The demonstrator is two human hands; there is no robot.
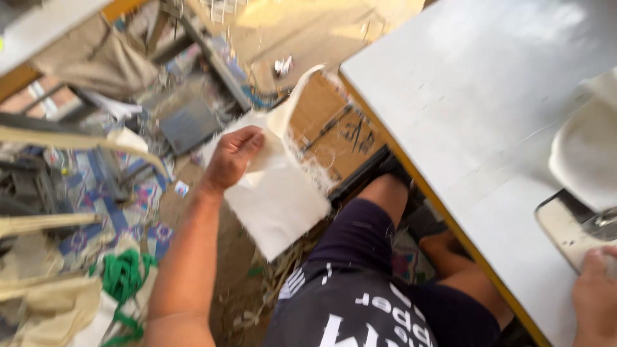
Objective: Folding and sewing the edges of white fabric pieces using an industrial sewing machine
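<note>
Frayed matt cream cloth piece (276, 193); smooth, matt grey laminate table (475, 115).

A grey sewing table (488, 109) with a yellow edge carries a white sewing machine (588, 154) at three o'clock.

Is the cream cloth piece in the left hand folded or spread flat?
Folded: the cream cloth piece bends over itself at the left hand.

right hand (596, 297) cut off by frame's corner.
</note>
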